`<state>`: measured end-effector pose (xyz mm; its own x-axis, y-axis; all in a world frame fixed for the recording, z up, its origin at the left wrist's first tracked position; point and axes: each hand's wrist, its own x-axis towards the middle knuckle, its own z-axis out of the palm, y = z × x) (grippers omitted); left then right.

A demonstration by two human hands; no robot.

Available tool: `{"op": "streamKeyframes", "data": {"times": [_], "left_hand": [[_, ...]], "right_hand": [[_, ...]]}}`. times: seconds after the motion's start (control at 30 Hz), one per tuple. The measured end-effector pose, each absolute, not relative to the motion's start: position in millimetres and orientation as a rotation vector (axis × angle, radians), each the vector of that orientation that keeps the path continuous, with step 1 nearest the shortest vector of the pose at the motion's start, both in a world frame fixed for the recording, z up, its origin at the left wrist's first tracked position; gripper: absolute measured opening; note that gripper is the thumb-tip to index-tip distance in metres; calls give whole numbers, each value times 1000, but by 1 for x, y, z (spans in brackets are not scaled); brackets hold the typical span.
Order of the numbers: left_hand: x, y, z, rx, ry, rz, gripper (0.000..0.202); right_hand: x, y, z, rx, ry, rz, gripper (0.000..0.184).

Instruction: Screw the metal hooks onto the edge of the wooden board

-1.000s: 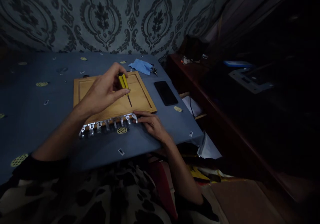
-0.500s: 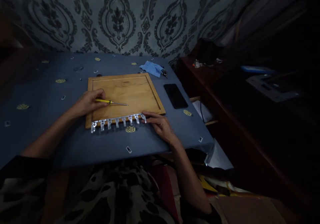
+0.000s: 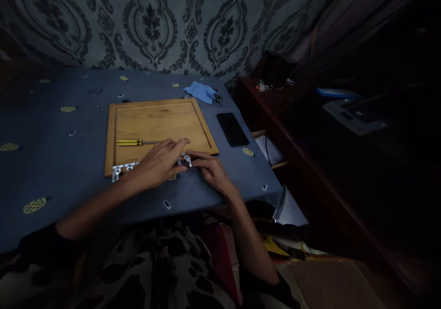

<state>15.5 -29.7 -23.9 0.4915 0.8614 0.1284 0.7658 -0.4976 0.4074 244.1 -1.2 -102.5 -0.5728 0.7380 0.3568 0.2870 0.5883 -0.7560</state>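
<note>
A framed wooden board (image 3: pixel 155 120) lies on the cloth-covered table. Along its near edge runs a silver metal hook rail (image 3: pixel 128 166) with several hooks, its middle hidden by my hand. My left hand (image 3: pixel 160 164) reaches across the rail toward its right end, fingers apart, with the thumb close to a hook. At that right end my right hand (image 3: pixel 212 168) has its fingers closed about the rail's tip. A yellow-handled screwdriver (image 3: pixel 129 142) rests on the board, its tip hidden behind my left hand.
Right of the board lies a black phone (image 3: pixel 232 129). A blue cloth (image 3: pixel 200 92) is behind it, with a small dark object beside it. The blue tablecloth (image 3: pixel 58 162) has pineapple prints. A dark red furniture edge (image 3: pixel 292 129) stands to the right, by an open drawer (image 3: pixel 270 150).
My left hand has laid the screwdriver down on the board and moved right to the rail's right end. My right hand stays at the rail. The whole view has shifted slightly.
</note>
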Motion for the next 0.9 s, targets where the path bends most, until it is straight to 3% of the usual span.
{"op": "streamKeyframes", "data": {"times": [0.33,0.9], "left_hand": [[33,-16,-37,2399,1476,343,72],[39,-22,-44,2271,1565,478,69]], "right_hand": [[242,0,-107,-752,-2101,871,53],[243,-3,-97,-754,-2093,936,55]]}}
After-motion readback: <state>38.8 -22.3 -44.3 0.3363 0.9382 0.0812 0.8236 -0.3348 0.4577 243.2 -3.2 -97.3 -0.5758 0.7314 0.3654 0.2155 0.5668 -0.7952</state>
